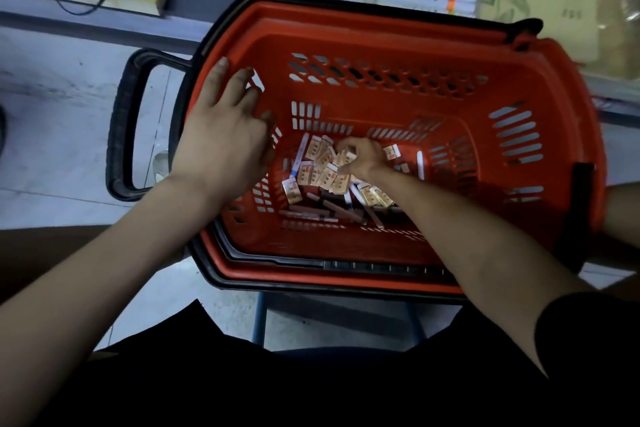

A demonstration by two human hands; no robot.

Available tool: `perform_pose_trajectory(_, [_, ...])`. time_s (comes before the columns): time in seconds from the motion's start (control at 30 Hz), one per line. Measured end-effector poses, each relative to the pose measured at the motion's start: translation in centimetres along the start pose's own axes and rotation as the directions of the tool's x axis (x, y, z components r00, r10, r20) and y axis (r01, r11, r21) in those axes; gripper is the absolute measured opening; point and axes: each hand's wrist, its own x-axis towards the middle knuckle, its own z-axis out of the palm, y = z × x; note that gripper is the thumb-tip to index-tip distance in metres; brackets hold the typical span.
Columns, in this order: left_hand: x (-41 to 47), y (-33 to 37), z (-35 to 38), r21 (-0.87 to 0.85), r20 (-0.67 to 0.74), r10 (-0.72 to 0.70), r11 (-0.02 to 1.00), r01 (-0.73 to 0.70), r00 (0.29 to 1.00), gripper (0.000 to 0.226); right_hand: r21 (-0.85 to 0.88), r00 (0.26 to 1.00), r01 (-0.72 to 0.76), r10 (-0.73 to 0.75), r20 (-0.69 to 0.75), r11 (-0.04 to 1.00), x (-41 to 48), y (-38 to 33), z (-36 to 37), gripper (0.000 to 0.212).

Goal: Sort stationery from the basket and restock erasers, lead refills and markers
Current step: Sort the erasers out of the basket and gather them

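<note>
An orange shopping basket [398,42] with a black rim stands in front of me. On its floor lies a heap of several small tan-wrapped erasers [313,173], with thin brown lead-refill cases [311,213] and white markers [420,165] around it. My right hand [362,158] is deep in the basket, its fingers curled round a few erasers on top of the heap. My left hand [225,135] hovers over the basket's left wall, fingers spread and relaxed, holding nothing.
The basket's black pull handle [124,128] sticks out to the left over a pale floor. The basket rests on a blue-framed stool [259,319]. Cardboard boxes [540,0] and shelving with white packs stand behind it. A brown box edge [41,253] lies at my left.
</note>
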Motion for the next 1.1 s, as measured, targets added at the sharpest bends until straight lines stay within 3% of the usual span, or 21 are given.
perform_pose_trajectory(0.13, [0.1, -0.1, 0.0, -0.011, -0.011, 0.005, 1.0, -0.006, 1.0, 0.044, 0.07, 0.996, -0.09, 0.091, -0.016, 0.994, -0.3, -0.6, -1.3, 0.044])
perform_pose_trajectory(0.37, [0.2, 0.1, -0.4, 0.009, 0.02, 0.021, 1.0, -0.022, 1.0, 0.046, 0.261, 0.975, -0.208, 0.18, 0.128, 0.943, -3.7, -2.0, -6.1, 0.048])
perform_pose_trajectory(0.43, [0.2, 0.4, -0.7, -0.082, 0.0, 0.02, 0.996, -0.02, 1.0, 0.045, 0.302, 0.977, -0.195, 0.158, 0.143, 0.933, -5.4, -2.5, -7.5, 0.047])
perform_pose_trajectory(0.5, [0.4, 1.5, -0.9, -0.332, -0.008, -0.021, 0.943, 0.017, 1.0, 0.043, 0.349, 0.986, -0.131, 0.084, 0.146, 0.928, -7.5, -3.7, -8.9, 0.046])
perform_pose_trajectory(0.53, [0.7, 2.4, -1.1, -0.523, 0.03, -0.079, 0.849, 0.083, 0.996, 0.041, 0.361, 0.991, -0.079, 0.034, 0.13, 0.929, -8.6, -4.4, -9.8, 0.044])
perform_pose_trajectory(0.57, [1.2, 3.4, -1.5, -0.731, 0.104, -0.158, 0.658, 0.183, 0.982, 0.039, 0.376, 0.994, -0.03, -0.013, 0.112, 0.926, -9.7, -5.4, -10.8, 0.042])
perform_pose_trajectory(0.6, [1.9, 4.3, -1.9, -0.885, 0.234, -0.225, 0.353, 0.303, 0.946, 0.037, 0.416, 0.993, 0.009, -0.056, 0.1, 0.909, -10.7, -6.3, -11.8, 0.041])
perform_pose_trajectory(0.63, [2.6, 5.1, -2.5, -0.913, 0.398, -0.225, -0.009, 0.407, 0.889, 0.034, 0.478, 0.992, 0.044, -0.097, 0.086, 0.877, -11.9, -7.5, -12.8, 0.04])
perform_pose_trajectory(0.67, [3.4, 5.8, -3.1, -0.812, 0.546, -0.143, -0.333, 0.48, 0.825, 0.035, 0.541, 0.988, 0.089, -0.145, 0.062, 0.836, -12.9, -8.6, -13.7, 0.041])
perform_pose_trajectory(0.7, [3.9, 6.3, -3.6, -0.649, 0.633, -0.017, -0.555, 0.52, 0.774, 0.039, 0.592, 0.981, 0.139, -0.193, 0.028, 0.794, -13.9, -9.7, -14.5, 0.042])
perform_pose_trajectory(0.73, [4.3, 6.7, -3.9, -0.501, 0.656, 0.102, -0.681, 0.533, 0.747, 0.044, 0.619, 0.97, 0.196, -0.244, -0.007, 0.761, -14.9, -10.7, -15.2, 0.043])
perform_pose_trajectory(0.8, [4.6, 7.3, -4.9, -0.286, 0.582, 0.279, -0.809, 0.514, 0.764, 0.055, 0.597, 0.936, 0.31, -0.347, -0.056, 0.74, -16.4, -12.2, -16.4, 0.041])
perform_pose_trajectory(0.87, [5.0, 7.3, -6.0, -0.159, 0.484, 0.336, -0.874, 0.459, 0.808, 0.056, 0.441, 0.889, 0.447, -0.44, -0.125, 0.778, -17.7, -12.9, -17.0, 0.041])
perform_pose_trajectory(0.97, [6.0, 7.2, -7.5, -0.177, 0.464, 0.269, -0.905, 0.386, 0.844, 0.041, -0.048, 0.79, 0.593, -0.593, -0.159, 0.803, -18.9, -13.1, -17.2, 0.055])
perform_pose_trajectory(1.03, [6.4, 6.9, -8.1, -0.184, 0.446, 0.226, -0.924, 0.336, 0.866, 0.038, -0.423, 0.722, 0.581, -0.681, -0.127, 0.695, -19.1, -13.1, -16.7, 0.061])
perform_pose_trajectory(1.1, [6.3, 6.6, -8.0, -0.215, 0.429, 0.226, -0.915, 0.342, 0.875, 0.042, -0.51, 0.724, 0.546, -0.681, -0.111, 0.664, -19.2, -13.5, -16.4, 0.054])
